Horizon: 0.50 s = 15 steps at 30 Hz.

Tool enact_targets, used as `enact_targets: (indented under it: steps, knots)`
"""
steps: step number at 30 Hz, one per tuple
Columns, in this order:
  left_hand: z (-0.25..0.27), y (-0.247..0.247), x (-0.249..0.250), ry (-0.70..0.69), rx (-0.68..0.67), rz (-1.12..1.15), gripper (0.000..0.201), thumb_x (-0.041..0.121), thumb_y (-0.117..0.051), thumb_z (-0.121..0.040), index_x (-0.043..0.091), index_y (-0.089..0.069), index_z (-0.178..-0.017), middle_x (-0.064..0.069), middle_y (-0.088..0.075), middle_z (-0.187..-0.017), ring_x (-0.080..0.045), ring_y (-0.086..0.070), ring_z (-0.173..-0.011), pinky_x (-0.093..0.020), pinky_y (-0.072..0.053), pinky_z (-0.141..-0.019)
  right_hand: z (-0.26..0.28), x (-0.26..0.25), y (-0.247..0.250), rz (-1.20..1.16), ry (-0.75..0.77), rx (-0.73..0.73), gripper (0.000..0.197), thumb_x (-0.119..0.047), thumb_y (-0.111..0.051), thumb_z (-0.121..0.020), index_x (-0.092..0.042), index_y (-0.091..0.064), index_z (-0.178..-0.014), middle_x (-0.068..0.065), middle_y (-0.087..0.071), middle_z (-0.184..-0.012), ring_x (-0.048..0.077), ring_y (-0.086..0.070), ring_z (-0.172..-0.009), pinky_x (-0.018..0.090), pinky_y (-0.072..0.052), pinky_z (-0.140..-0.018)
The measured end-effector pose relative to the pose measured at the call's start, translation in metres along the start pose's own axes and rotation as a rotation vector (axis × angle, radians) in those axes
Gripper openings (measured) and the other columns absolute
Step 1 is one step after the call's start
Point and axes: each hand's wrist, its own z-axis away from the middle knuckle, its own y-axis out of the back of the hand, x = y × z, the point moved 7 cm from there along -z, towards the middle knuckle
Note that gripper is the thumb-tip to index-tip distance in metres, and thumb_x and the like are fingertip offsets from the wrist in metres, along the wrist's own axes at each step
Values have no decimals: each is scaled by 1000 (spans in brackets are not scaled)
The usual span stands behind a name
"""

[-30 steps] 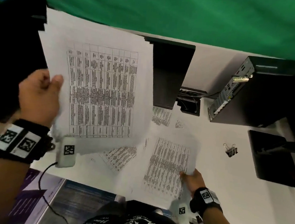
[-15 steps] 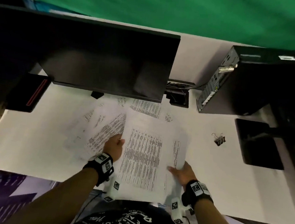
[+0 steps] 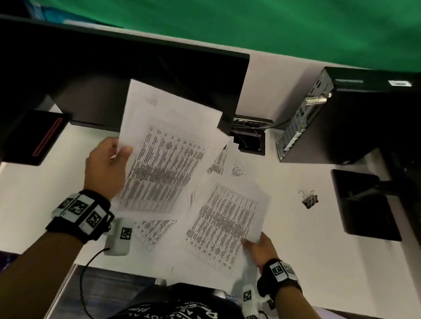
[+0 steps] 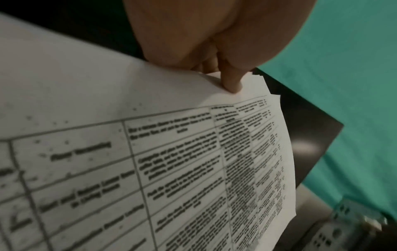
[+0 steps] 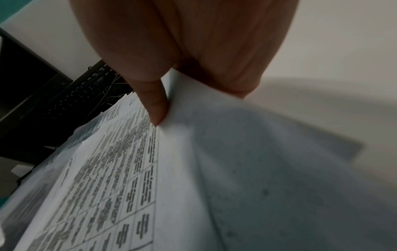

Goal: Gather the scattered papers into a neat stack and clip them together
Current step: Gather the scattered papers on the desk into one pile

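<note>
My left hand (image 3: 107,165) pinches the left edge of a few printed sheets (image 3: 169,155), lifted off the desk and tilted toward the monitor; the left wrist view shows the thumb (image 4: 231,81) pressed on the top sheet (image 4: 150,152). My right hand (image 3: 260,247) pinches the near right corner of another printed sheet (image 3: 226,227), its corner raised; the right wrist view shows the thumb (image 5: 156,105) on that sheet (image 5: 193,169). More sheets (image 3: 157,231) lie flat beneath. A black binder clip (image 3: 309,199) rests on the desk to the right, apart from both hands.
A black monitor (image 3: 134,81) stands at the back left over the white desk (image 3: 322,271). A computer tower (image 3: 348,115) sits at the back right, a dark flat pad (image 3: 363,205) at the right, a black device with a red stripe (image 3: 38,136) at the left.
My left hand has lifted its sheets up off the desk toward the monitor. The right hand keeps hold of the right sheet near the front edge.
</note>
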Motion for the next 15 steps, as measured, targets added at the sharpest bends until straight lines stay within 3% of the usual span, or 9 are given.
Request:
enact_targets:
  steps: [2, 4, 7, 9, 10, 12, 15]
  knots:
    - [0, -6, -12, 109, 4, 126, 19, 26, -62, -92, 7, -60, -90, -4, -65, -84, -16, -57, -74, -29, -44, -74, 1, -1, 2, -16, -7, -6, 35, -11, -65, -89, -14, -60, -123, 11, -67, -121, 33, -62, -111, 51, -47, -103]
    - [3, -20, -34, 199, -8, 126, 30, 33, -64, -90, 3, -60, -89, -8, -66, -83, -20, -59, -72, -35, -49, -73, 1, 2, 2, -105, -42, -9, 40, -9, -65, -85, -10, -61, -124, 11, -68, -117, 34, -64, -108, 53, -48, -102]
    - [18, -54, -75, 347, -82, 45, 43, 44, -68, -85, 4, -64, -99, -14, -69, -100, -31, -65, -92, -43, -53, -84, -1, 9, 0, -256, -71, -6, 65, -32, -76, -69, -10, -61, -128, 9, -72, -115, 33, -68, -103, 53, -52, -99]
    - [37, -75, -99, 506, -169, 3, 59, 45, -72, -81, 6, -58, -122, -15, -62, -124, -34, -59, -112, -44, -48, -97, -1, 6, -3, -292, -26, -32, 75, -54, -84, -64, -21, -62, -127, 1, -73, -117, 27, -69, -106, 48, -52, -99]
    - [48, -85, -110, 581, -204, -23, 68, 43, -75, -79, 6, -52, -132, -15, -57, -133, -35, -55, -120, -44, -45, -102, 2, 0, -4, -284, 12, -51, 73, -56, -85, -64, -25, -62, -126, -3, -73, -118, 22, -70, -107, 45, -53, -97]
    - [69, -100, -121, 670, -256, -58, 77, 38, -79, -76, 5, -46, -137, -15, -54, -137, -36, -51, -124, -45, -43, -104, 7, -8, -5, -249, 84, -69, 69, -41, -92, -63, -27, -60, -122, -5, -73, -116, 14, -70, -105, 36, -57, -91]
    - [91, -121, -125, 695, -323, -17, 73, 32, -83, -73, 4, -51, -132, -10, -59, -128, -36, -55, -119, -40, -47, -96, 8, -9, -3, -210, 104, -18, 90, -34, -98, -51, -17, -49, -124, -5, -68, -115, 17, -67, -105, 26, -57, -79]
